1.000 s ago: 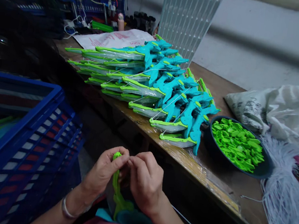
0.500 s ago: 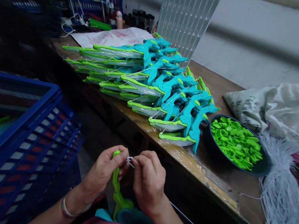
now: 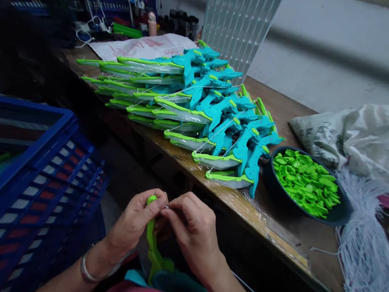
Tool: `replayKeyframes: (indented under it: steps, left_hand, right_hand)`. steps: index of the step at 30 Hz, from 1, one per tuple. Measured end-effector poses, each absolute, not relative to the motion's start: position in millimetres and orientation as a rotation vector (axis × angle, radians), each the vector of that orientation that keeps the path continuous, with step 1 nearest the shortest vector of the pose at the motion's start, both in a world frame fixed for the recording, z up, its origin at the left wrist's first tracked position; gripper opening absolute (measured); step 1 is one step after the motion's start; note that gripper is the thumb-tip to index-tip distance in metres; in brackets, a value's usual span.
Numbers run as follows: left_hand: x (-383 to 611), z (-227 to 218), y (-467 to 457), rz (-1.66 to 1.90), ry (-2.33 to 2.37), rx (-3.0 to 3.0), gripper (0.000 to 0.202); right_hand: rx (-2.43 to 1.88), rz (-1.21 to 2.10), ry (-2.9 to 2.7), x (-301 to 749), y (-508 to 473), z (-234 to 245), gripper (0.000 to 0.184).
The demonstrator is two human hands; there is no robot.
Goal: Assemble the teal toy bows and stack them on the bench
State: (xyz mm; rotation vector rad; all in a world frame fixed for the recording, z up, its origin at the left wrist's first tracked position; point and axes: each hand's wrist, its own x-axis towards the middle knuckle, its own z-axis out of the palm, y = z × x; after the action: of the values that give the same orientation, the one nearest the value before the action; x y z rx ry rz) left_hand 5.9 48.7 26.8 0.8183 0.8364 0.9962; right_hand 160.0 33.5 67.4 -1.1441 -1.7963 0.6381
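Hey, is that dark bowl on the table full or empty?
Full. The bowl is heaped about to its rim with small green plastic pieces, and none of its inside bottom shows.

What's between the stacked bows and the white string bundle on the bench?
A dark bowl full of green parts sits between the bows and the strings, seen in the head view.

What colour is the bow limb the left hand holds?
The bow limb is lime green; the head view shows it.
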Motion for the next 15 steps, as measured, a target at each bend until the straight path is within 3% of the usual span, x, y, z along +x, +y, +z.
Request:
replayKeyframes:
  steps: [9, 15]
  left_hand:
    - [3.1, 25.7, 51.5, 1.017, 0.842, 0.888, 0.033]
    - [1.1, 18.4, 52.7, 0.994, 0.824, 0.908, 0.032]
  right_hand:
    - [-1.329, 0.580, -2.107, 183.2, 23.4, 79.2, 0.017]
    - [-1.300, 0.224, -2.541, 185.5, 12.5, 81.0, 0.015]
